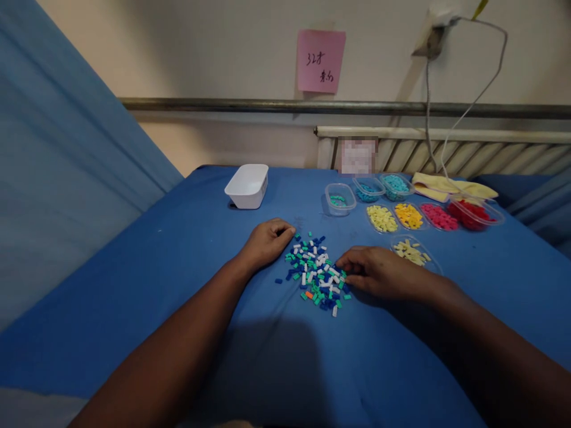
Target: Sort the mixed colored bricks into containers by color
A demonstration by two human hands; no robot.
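Observation:
A loose pile of small plastic bricks (314,270), mostly green, white and dark blue, lies on the blue-covered table. One orange brick (309,295) shows at its near side. My left hand (269,241) rests at the pile's left edge, its fingers curled and thumb against them; whatever may be inside is hidden. On the opposite side, my right hand (377,270) reaches in with bent fingers. Its thumb and forefinger tips are apart, touching or just over bricks at the right edge. Behind it, a clear tub of cream bricks (410,252) is partly covered by that hand.
A white plastic container (248,185) stands at the back left. Clear tubs at the back right hold green bricks (339,200), blue, turquoise, yellow, orange, pink and red bricks (473,215). A yellow cloth (452,185) lies behind them, near a hanging cable and a radiator (491,139).

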